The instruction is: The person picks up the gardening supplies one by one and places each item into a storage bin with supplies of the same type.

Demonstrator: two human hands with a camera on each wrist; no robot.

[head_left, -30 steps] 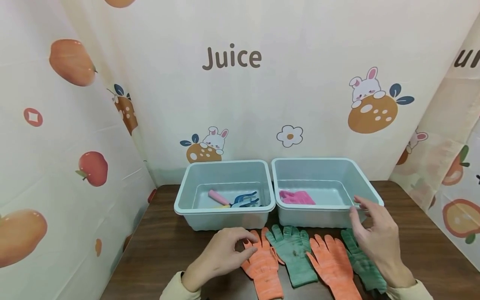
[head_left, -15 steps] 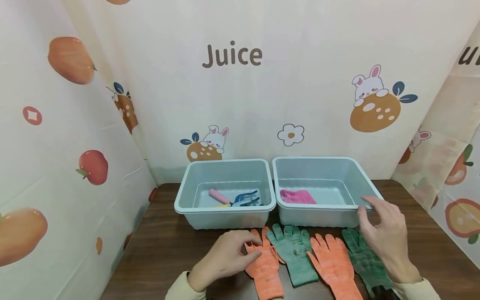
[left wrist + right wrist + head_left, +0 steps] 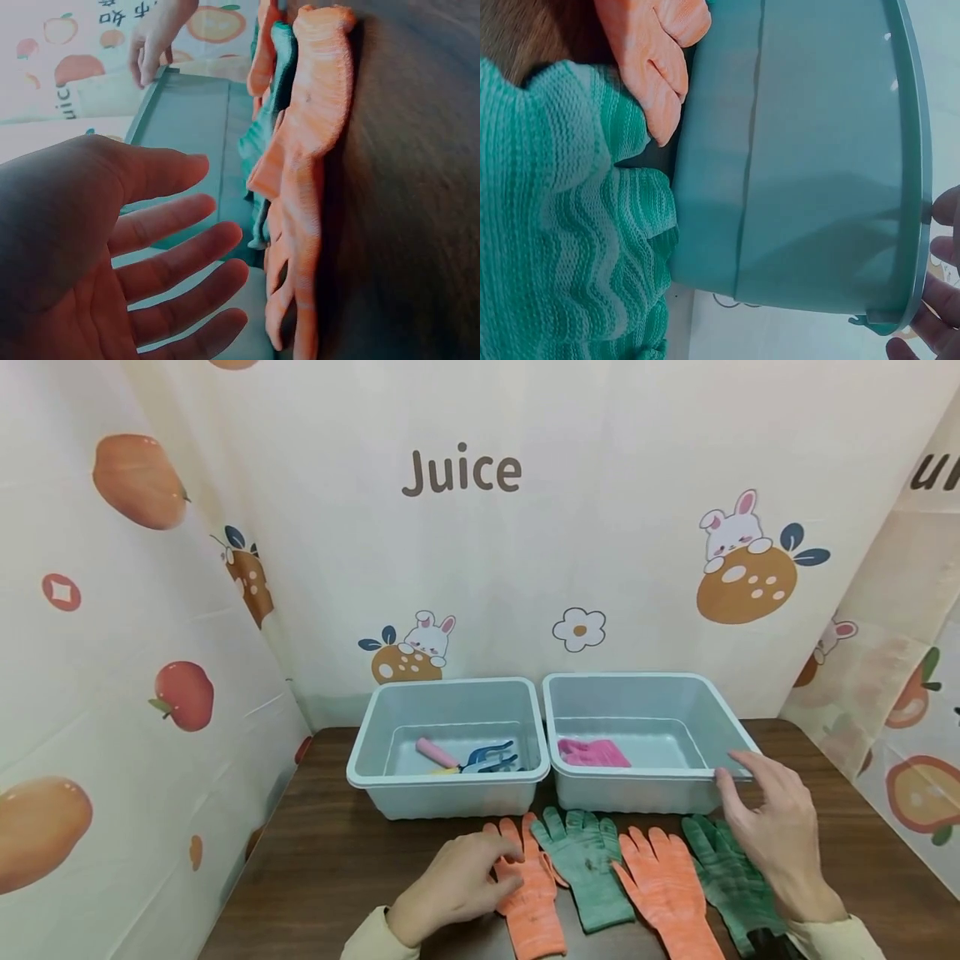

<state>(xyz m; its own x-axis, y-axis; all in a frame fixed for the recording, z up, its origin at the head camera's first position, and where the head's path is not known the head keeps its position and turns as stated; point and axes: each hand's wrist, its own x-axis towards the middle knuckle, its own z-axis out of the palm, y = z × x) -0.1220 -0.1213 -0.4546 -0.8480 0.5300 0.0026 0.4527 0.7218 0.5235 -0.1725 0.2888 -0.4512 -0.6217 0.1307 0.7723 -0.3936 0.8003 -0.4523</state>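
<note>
My left hand [image 3: 465, 877] hovers with loosely bent fingers beside an orange knit glove [image 3: 531, 906], its fingertips overlapping the glove in the head view. Nothing lies in its palm in the left wrist view. My right hand [image 3: 783, 831] has its relaxed fingertips right at the front right corner of the right pale blue bin [image 3: 637, 795]; in the right wrist view the fingers [image 3: 945, 247] lie along its rim. Below that hand lies a dark green glove [image 3: 727, 872], partly covered by the wrist. Another green glove [image 3: 592, 877] and another orange glove [image 3: 667, 889] lie between, fingers pointing away.
A second pale blue bin [image 3: 450, 782] stands at the left, holding a pink-handled tool [image 3: 435, 753] and a blue pronged tool [image 3: 491, 762]. Pink fabric [image 3: 594, 754] lies in the right bin. A printed curtain [image 3: 480, 560] rises directly behind both bins.
My right hand has shifted right along the right bin's front rim to its corner. My left hand has moved slightly right and down. Gloves and bins stay put.
</note>
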